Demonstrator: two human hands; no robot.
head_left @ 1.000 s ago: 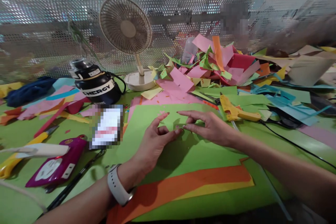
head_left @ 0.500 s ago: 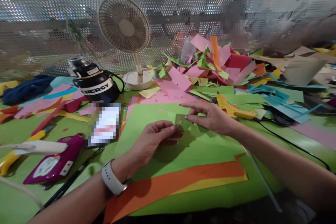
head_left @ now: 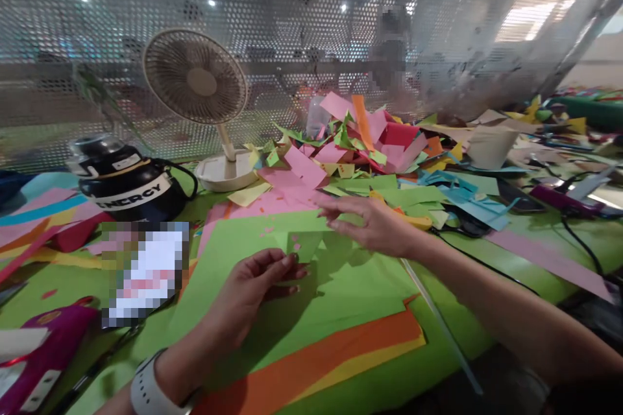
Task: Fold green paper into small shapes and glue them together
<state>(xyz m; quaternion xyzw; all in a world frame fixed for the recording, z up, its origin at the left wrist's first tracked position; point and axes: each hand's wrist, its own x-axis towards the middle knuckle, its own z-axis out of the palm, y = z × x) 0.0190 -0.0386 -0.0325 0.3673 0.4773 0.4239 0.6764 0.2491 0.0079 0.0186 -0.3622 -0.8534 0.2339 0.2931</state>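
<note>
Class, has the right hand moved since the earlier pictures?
Yes. Judged against the fan, the right hand has shifted rightward and farther forward, away from the wearer.

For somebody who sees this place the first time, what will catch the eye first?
Probably the bright heap of paper scraps at the back, pink, orange and green. Left of it stands a pale round fan, then a black bottle with a white band. In front, the left hand and right hand are above a large green sheet.
</note>
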